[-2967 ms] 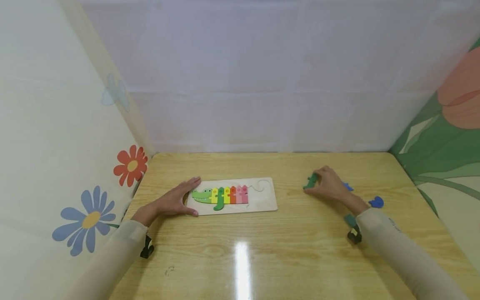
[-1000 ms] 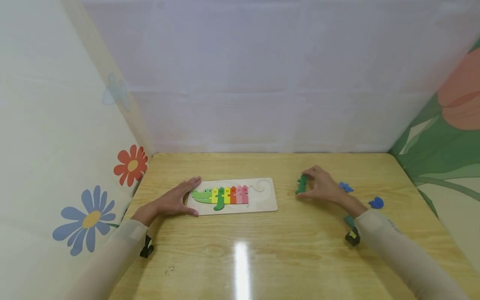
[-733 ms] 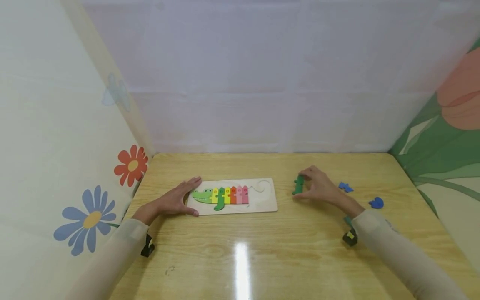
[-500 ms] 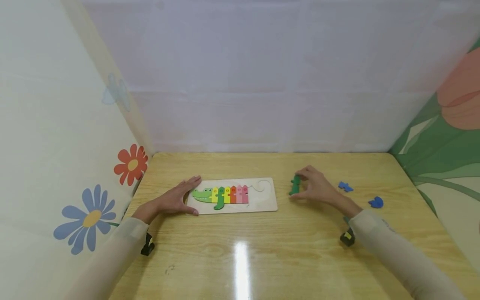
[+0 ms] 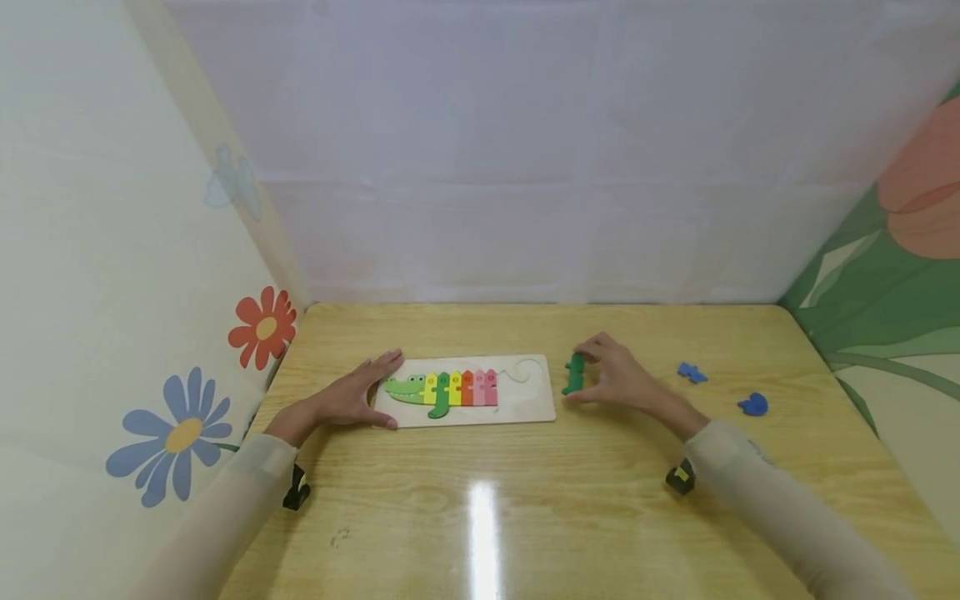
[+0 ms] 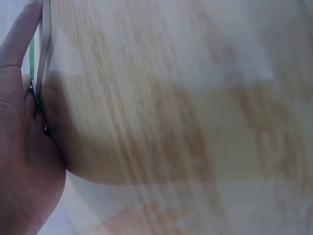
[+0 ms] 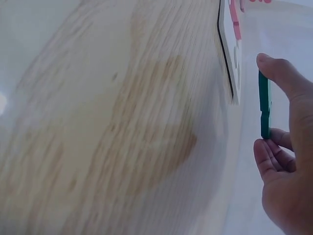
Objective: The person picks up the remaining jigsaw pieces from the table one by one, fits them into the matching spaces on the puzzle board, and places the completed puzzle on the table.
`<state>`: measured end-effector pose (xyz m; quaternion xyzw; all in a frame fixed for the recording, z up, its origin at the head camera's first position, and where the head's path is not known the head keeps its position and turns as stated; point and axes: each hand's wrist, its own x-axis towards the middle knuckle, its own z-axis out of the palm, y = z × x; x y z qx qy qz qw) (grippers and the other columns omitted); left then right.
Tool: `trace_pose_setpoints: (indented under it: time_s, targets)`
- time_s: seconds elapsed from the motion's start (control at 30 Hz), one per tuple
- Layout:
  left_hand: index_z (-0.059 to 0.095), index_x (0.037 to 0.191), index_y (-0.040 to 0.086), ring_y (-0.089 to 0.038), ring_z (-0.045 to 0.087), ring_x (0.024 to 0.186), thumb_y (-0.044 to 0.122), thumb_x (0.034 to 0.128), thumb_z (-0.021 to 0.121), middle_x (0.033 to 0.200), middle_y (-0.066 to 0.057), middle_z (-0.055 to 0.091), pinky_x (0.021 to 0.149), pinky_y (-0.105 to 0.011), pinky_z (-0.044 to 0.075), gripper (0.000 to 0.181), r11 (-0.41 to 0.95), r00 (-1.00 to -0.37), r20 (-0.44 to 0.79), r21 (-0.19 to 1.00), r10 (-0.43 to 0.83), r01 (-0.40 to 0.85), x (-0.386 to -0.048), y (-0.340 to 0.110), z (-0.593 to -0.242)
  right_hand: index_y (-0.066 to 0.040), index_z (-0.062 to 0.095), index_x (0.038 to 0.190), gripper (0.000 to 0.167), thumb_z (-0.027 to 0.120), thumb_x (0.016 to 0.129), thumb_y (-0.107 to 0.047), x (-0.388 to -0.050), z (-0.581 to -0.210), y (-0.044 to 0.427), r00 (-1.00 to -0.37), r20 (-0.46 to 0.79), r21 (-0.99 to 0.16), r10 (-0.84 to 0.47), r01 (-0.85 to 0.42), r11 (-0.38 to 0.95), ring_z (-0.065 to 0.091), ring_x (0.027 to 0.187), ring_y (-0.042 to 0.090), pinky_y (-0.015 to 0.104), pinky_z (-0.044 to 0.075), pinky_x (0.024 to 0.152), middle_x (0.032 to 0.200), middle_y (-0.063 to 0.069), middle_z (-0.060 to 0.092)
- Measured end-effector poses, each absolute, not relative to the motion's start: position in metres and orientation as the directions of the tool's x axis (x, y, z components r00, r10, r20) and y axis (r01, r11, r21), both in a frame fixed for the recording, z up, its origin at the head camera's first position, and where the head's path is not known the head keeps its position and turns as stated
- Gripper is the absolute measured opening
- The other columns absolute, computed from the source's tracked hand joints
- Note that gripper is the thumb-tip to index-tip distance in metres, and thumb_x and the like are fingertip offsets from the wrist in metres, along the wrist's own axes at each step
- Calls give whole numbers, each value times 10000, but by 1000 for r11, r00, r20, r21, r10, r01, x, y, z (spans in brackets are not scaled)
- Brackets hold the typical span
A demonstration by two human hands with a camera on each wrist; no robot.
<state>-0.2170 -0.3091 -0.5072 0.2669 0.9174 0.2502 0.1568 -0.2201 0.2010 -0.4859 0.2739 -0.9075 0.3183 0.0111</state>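
Head camera view: the green piece [image 5: 574, 375] is pinched in the right hand [image 5: 621, 379], just left of its palm, with the fingertips at the piece's far end and the thumb at its near end. Its long axis thus runs from fingertips to thumb, roughly parallel to the strips in the coloured row [image 5: 467, 390] on the wooden board [image 5: 531, 404]. That board lies left of the right fingers, its nearest edge just beside the green piece but apart from it. The stretch closest to those fingers is bare wood with a curling line; the row begins farther left, its nearest member a pink piece [image 5: 491, 394]. A small knob on the green piece faces left, toward the board (whether it matches the pink edge is too small to tell).

Right wrist camera shows the green piece edge-on, filling the gap between thumb and fingertips, with the board past the thumb. The piece seems clear of the tabletop [image 5: 405, 492], though its height is hard to judge.

The left hand [image 5: 348, 400] has thumb and fingers spread about the board's left end, near the green crocodile head [image 5: 406, 391]; the right hand is the nearer to the bare end. Well to the right of the right fingers lie a notched blue piece [image 5: 692, 372] and a rounded blue piece [image 5: 753, 404].
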Motion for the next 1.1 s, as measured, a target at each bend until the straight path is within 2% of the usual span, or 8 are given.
trace_pose_setpoints:
  time_s: [0.23,0.53,0.97,1.1]
  targets:
    - [208,1689,48,-386,92,1636,542,810,891,1778,-154,112,1303,-627,70,1218,726,-802,-146,541,579,425,-218,-310,-509,91,663,1294,838,1026,671,-334,-221,-489,190,-812,245,-544,-530,-567,618,627,1018,314,460,600,907,1149,149,607]
    - [206,1693,64,-365,102,1639,544,806,893,1783,-129,112,1308,-614,73,1220,728,-804,-155,544,575,416,-218,-310,-510,82,673,1285,821,1022,681,-350,-222,-488,178,-796,255,-549,-550,-587,595,640,1032,311,447,604,923,1158,147,610]
    - [214,1691,59,-366,91,1641,539,801,898,1782,-129,114,1310,-609,68,1220,727,-805,-152,548,573,414,-218,-309,-509,57,657,1350,881,1009,691,-408,-220,-487,157,-806,180,-547,-564,-559,623,615,1072,245,403,588,982,1206,117,600]
    - [217,1690,57,-373,97,1639,537,802,899,1781,-133,120,1307,-616,73,1218,726,-806,-149,547,574,416,-218,-310,-509,65,654,1344,873,1002,700,-411,-219,-486,153,-796,184,-551,-576,-569,610,623,1088,274,427,586,994,1221,128,602]
